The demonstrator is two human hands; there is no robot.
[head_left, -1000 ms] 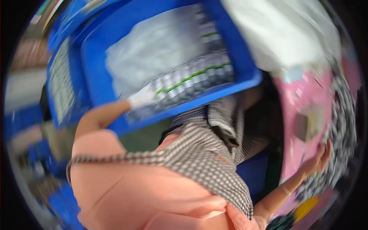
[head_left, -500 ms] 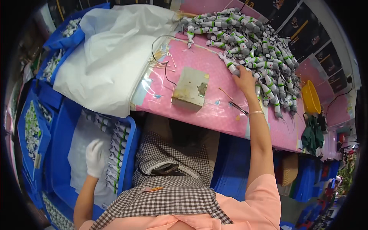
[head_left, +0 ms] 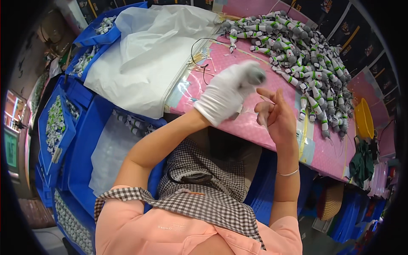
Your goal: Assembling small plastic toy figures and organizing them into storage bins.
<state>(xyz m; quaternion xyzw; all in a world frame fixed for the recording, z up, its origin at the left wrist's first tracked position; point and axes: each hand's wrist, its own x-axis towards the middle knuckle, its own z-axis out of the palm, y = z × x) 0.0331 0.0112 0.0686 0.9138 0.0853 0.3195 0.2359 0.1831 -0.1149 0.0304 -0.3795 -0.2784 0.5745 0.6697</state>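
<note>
The bare right hand (head_left: 280,119) is held half curled over the pink table (head_left: 255,134), whether on anything cannot be told; just apart from it, a blurred grey-ended piece (head_left: 256,77) is gripped by the gloved left hand (head_left: 227,91). Beyond, white-and-grey figures (head_left: 316,74) are heaped.

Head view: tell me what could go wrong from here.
The grey piece might slip from the gloved left hand, whose fabric covers most of it. That hand could also snag the black cord lying nearby. The pile is heaped loosely, so a bump from the right hand might set it sliding.
</note>
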